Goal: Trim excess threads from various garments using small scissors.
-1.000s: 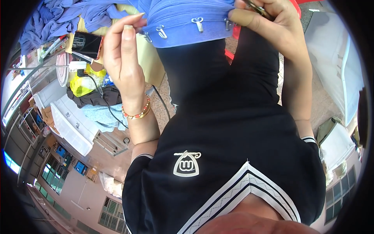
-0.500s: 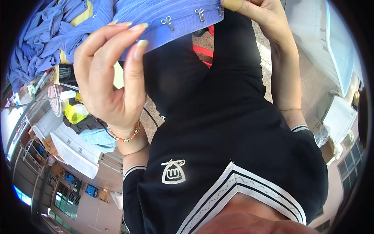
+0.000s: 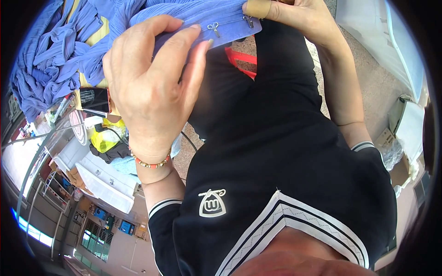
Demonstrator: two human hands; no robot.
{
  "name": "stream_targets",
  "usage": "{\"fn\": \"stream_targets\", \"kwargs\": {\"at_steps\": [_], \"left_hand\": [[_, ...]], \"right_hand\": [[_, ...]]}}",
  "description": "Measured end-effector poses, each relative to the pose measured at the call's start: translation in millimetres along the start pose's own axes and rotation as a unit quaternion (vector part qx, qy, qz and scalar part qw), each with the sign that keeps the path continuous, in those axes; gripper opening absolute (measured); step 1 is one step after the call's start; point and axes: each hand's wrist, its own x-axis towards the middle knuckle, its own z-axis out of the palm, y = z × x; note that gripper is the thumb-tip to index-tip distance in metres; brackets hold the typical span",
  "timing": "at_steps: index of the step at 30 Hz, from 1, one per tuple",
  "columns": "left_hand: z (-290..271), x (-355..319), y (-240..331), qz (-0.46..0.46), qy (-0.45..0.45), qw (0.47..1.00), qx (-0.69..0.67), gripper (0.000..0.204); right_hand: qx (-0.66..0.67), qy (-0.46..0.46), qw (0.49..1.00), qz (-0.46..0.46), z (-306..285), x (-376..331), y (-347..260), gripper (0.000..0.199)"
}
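Blue band point(image 3: 235, 36) lying at 12 o'clock, axis running roughly 8-to-2; right hand point(image 3: 307, 20) holding its 2-o'clock end. Metal hook point(image 3: 214, 29) sitting nearer left hand point(image 3: 149, 80), at 2 o'clock; left fingers narrowing, whether pinching unclear.

I see the left hand point(image 3: 152, 76) has travelled rightward along the blue band point(image 3: 232, 37), nearer the right hand point(image 3: 306, 18), its back turning up. Only two metal hooks point(image 3: 214, 30) show now, against four before; the fingers probably cover the others.

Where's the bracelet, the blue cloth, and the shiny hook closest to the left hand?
Bracelet point(image 3: 153, 165), head view, on its orange and gold beads.
Blue cloth point(image 3: 207, 10), head view, on its ribbed part.
Shiny hook point(image 3: 214, 30), head view, near its middle.
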Motion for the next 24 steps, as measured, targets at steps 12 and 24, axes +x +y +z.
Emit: {"fn": "stream_targets", "kwargs": {"at_steps": [12,24], "left_hand": [[5.8,-8.2,7.5,-0.083,0.083,0.985,-0.124,0.010],[6.6,-13.5,1.5,-0.177,0.155,0.924,-0.303,0.006]], "right_hand": [[-0.112,0.060,0.986,0.105,10.7,1.1,-5.4,0.015],[-0.341,0.020,0.935,0.095,61.5,13.0,-52.8,0.036]]}}
